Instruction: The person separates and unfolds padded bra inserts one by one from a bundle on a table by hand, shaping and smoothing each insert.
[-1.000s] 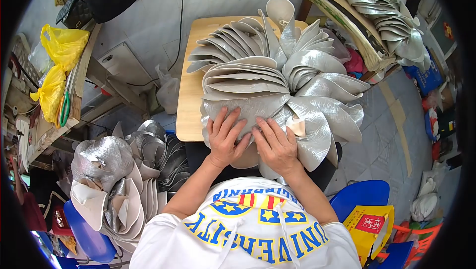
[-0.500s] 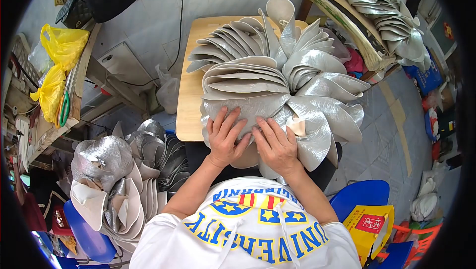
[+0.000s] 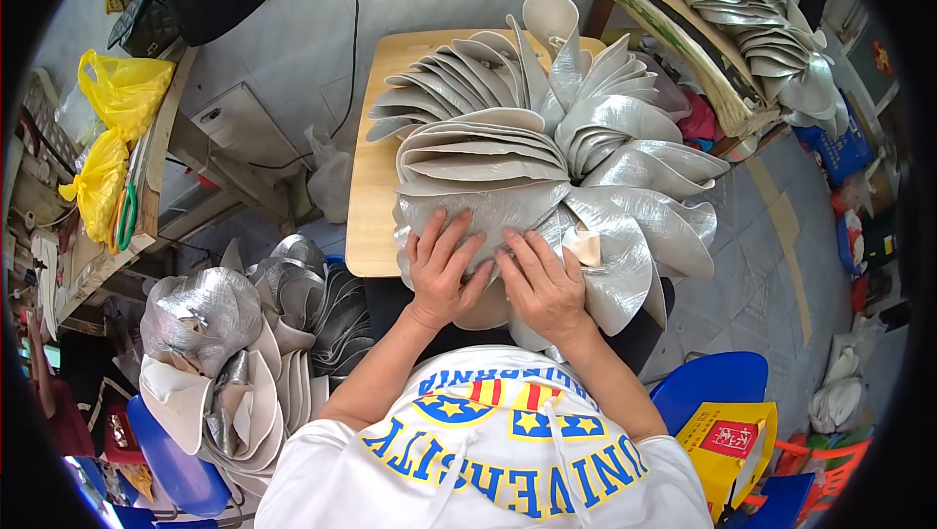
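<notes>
A large pile of curved silver-grey foam sheets [image 3: 478,153] with a foil-like face spreads over a light wooden tabletop [image 3: 376,226]. My left hand [image 3: 445,270] lies on the nearest sheet, fingers spread and pointing away from me. Beside it, my right hand [image 3: 542,287] rests on the same area of the pile, its fingers also stretched out. The thumbs point toward each other with a small gap between them. Just right of my right hand, a small cream piece [image 3: 586,248] sits among the sheets. The undersides of both palms are hidden.
More silver sheets [image 3: 210,324] are heaped low on the left, near a blue chair [image 3: 176,461]. Others [image 3: 722,7] lie on a board at upper right. Yellow plastic bags [image 3: 122,100] and green-handled scissors [image 3: 127,215] are at the left bench. A yellow bag [image 3: 727,446] stands at lower right.
</notes>
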`<state>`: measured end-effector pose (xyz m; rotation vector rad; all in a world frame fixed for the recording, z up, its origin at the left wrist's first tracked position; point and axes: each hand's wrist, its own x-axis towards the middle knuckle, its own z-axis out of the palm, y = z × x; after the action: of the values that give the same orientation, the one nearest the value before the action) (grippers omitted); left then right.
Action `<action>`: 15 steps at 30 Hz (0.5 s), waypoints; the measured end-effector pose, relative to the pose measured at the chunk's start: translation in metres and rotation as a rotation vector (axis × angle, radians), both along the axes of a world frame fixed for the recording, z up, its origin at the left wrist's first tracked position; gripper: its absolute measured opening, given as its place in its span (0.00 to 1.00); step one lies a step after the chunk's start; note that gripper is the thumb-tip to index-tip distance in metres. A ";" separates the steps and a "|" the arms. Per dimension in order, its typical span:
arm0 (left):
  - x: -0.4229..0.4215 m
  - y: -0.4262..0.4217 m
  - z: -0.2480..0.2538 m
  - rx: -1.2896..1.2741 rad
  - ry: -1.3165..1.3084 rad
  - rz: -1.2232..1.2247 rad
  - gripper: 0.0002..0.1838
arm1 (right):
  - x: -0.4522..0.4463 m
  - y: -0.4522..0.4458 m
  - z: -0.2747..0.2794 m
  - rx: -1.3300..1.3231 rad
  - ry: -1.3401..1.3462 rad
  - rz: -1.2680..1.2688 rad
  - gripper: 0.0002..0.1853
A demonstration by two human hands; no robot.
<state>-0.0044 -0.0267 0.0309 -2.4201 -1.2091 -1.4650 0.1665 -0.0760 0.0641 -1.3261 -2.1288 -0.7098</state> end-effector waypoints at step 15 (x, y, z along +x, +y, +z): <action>0.000 0.000 0.000 -0.003 -0.004 0.000 0.17 | -0.001 0.000 0.002 0.003 0.005 0.008 0.12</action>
<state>-0.0044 -0.0266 0.0309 -2.4206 -1.2125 -1.4696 0.1658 -0.0762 0.0663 -1.3161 -2.1264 -0.7058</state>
